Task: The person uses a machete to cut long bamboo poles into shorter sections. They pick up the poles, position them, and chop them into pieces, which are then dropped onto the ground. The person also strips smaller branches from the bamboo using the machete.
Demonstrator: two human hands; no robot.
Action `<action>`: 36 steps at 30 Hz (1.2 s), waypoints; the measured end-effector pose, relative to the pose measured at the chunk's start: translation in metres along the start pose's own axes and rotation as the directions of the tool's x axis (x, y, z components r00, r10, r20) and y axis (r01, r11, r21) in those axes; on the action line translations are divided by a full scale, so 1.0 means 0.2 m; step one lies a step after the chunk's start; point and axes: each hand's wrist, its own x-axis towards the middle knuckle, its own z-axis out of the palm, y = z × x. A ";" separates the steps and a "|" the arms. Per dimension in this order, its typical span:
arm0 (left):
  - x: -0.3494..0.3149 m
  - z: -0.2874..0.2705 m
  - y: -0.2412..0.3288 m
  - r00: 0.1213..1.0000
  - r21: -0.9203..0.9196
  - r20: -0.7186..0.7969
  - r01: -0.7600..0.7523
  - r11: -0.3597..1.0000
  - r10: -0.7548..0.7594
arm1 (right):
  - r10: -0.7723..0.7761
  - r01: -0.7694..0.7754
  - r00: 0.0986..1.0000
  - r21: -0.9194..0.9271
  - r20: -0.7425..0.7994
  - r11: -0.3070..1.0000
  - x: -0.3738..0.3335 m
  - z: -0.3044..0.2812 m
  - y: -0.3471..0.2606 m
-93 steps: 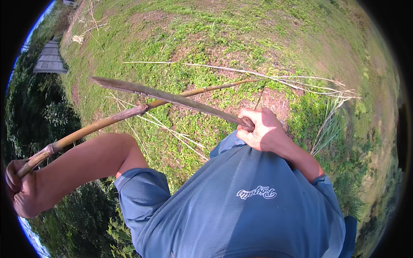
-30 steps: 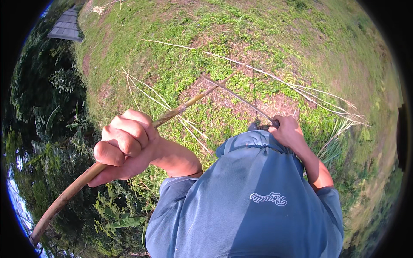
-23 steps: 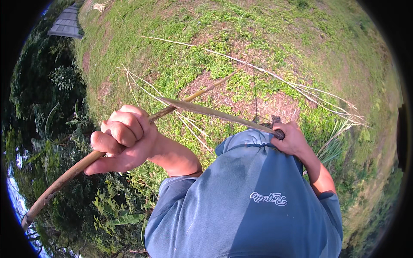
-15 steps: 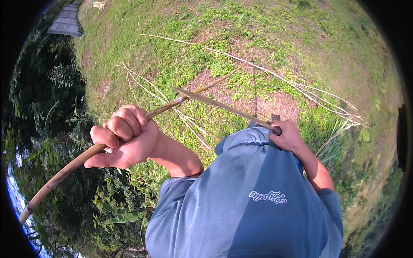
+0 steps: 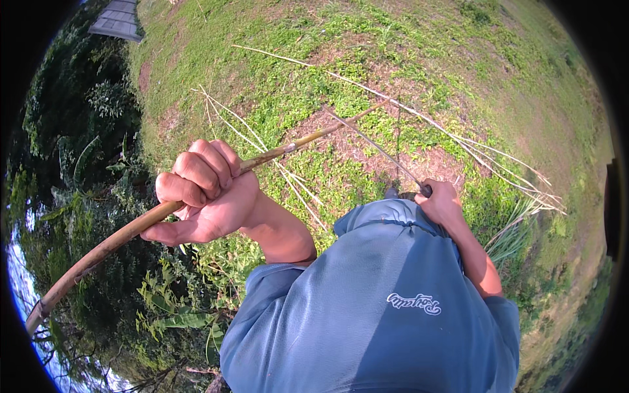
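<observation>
A long, slightly bent brown cane stick (image 5: 108, 246) runs from the lower left up toward the middle of the view. My left hand (image 5: 206, 190) is closed around it, fingers curled over the top and the thumb below. Low at my waist, my right hand (image 5: 441, 202) grips the dark handle of a machete (image 5: 375, 144). Its thin blade points away and to the left, seen nearly edge-on. The blade appears to cross the stick close to the stick's far end; whether they touch I cannot tell.
Pale split strips (image 5: 419, 115) lie across the grass, ending at a green leafy bundle (image 5: 514, 236) on the right. More thin strips (image 5: 288, 177) lie beyond my left forearm. Dark trees and shrubs (image 5: 72, 196) fill the left side, with a grey roof (image 5: 118, 18) at the far left.
The machete blade has swung outward along the stick toward its far end, turning from its flat side to nearly edge-on. My left hand keeps its hold on the stick.
</observation>
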 end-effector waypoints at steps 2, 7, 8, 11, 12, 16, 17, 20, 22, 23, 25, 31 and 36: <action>0.04 0.00 0.02 0.997 0.107 -0.029 -0.066 0.992 0.070 | 0.020 -0.021 0.999 -0.004 -0.043 1.000 0.00 0.01 -0.01; 0.22 -0.03 0.19 0.960 0.289 0.026 -0.274 0.918 0.278 | -0.236 0.239 0.971 0.081 -0.046 0.968 -0.13 -0.10 -0.17; 0.25 -0.04 0.19 0.951 0.326 0.008 -0.295 0.898 0.309 | -0.283 0.284 0.959 0.116 -0.025 0.952 -0.16 -0.14 -0.23; 0.26 0.04 0.18 0.900 0.521 -0.155 -0.275 0.808 0.407 | -0.427 0.424 0.902 0.319 -0.066 0.848 -0.24 -0.18 -0.41; 0.26 0.07 0.16 0.879 0.565 -0.203 -0.255 0.785 0.431 | -0.442 0.435 0.894 0.361 -0.068 0.825 -0.27 -0.20 -0.45; 0.26 0.08 0.10 0.786 0.651 -0.312 -0.232 0.723 0.533 | -0.446 0.447 0.893 0.243 -0.061 0.861 -0.28 -0.19 -0.52; 0.26 0.09 0.11 0.791 0.655 -0.299 -0.237 0.717 0.534 | -0.390 0.390 0.919 0.234 -0.049 0.890 -0.26 -0.17 -0.51; 0.24 0.10 0.09 0.801 0.603 -0.335 -0.223 0.766 0.497 | -0.277 0.280 0.960 0.220 -0.042 0.935 -0.22 -0.13 -0.44; 0.24 0.10 0.09 0.781 0.654 -0.355 -0.185 0.733 0.513 | -0.297 0.307 0.952 0.239 -0.077 0.921 -0.25 -0.14 -0.44; 0.24 0.09 0.09 0.787 0.666 -0.349 -0.174 0.725 0.509 | -0.321 0.330 0.944 0.220 -0.074 0.918 -0.26 -0.15 -0.43; 0.25 0.09 0.08 0.772 0.667 -0.376 -0.158 0.728 0.512 | -0.374 0.379 0.925 0.180 -0.067 0.908 -0.28 -0.20 -0.43; 0.25 0.14 0.06 0.780 0.667 -0.346 -0.187 0.721 0.522 | -0.218 0.231 0.960 0.060 -0.176 0.971 -0.25 -0.18 -0.38; 0.24 0.10 0.13 0.968 0.353 -0.080 -0.194 0.915 0.236 | -0.282 0.274 0.958 0.127 0.050 0.953 -0.32 -0.29 -0.44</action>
